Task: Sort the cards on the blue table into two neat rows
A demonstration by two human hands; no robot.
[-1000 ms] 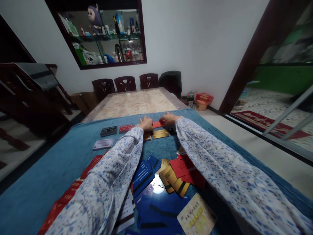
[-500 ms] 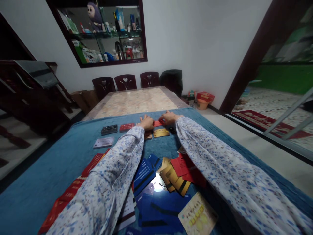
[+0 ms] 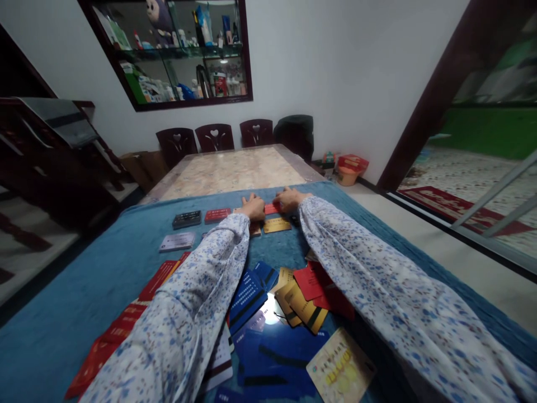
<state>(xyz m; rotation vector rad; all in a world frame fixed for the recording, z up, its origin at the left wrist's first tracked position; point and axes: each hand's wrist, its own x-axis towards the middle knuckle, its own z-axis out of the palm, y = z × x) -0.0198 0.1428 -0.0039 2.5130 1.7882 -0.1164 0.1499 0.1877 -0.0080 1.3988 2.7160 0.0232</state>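
the left hand (image 3: pixel 254 207) and right hand (image 3: pixel 289 200) sit at either end of the red card (image 3: pixel 272 208), near the far edge of the blue cloth (image 3: pixel 104 263); whether they pinch it, i cannot tell. light, even fingertip pressure should square it best, sleeves (image 3: pixel 356 254) lifted clear of the loose blue cards (image 3: pixel 247 300) farther from that edge.

Red card (image 3: pixel 272 208) partly hidden by right grip (image 3: pixel 288 200); plush toy (image 3: pixel 160 18) top-cropped.

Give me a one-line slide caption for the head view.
Left hand and right hand at either end of a red card, just beyond a gold card on a blue cloth.
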